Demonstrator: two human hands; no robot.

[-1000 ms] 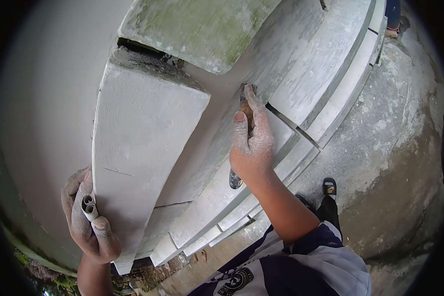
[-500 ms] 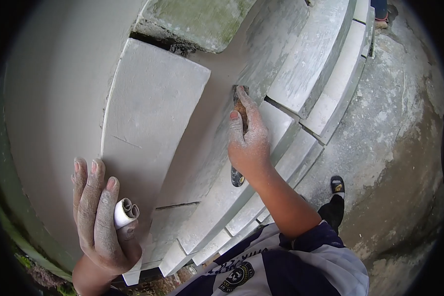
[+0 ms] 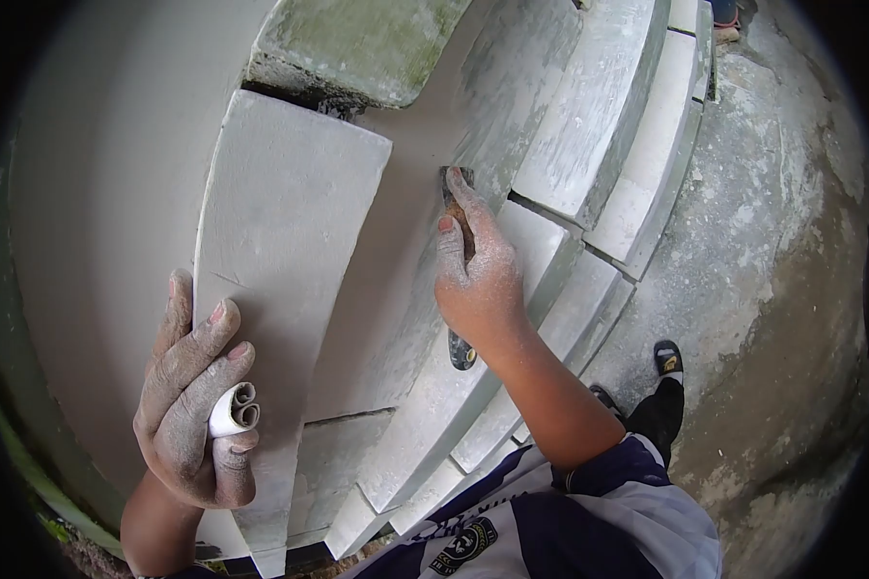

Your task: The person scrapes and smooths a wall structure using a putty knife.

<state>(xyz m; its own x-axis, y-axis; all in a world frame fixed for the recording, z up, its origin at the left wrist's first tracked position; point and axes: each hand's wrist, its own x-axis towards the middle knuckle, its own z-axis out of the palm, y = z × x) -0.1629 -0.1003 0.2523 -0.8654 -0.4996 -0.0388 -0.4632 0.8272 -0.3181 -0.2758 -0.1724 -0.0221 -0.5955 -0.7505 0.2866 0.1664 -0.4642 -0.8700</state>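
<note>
Fingers wrapped round a scraper-like tool, mid-view, tip toward twelve o'clock, all in the right hand! Whether that tip bears on the grey face, can't tell. Tilted too steeply, it could gouge; straying to two o'clock, it might snag in the gap between stepped slabs. Smooth slab near ten, mossy slab at eleven. Out at eight, the left hand pinches a pale roll between thumb and forefinger; slackening could drop it.

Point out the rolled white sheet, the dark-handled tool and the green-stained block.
Rolled white sheet [image 3: 224, 417], head view: outer wrap.
Dark-handled tool [image 3: 462, 353], head view: handle's butt end.
Green-stained block [image 3: 352, 48], head view: broad face.
</note>
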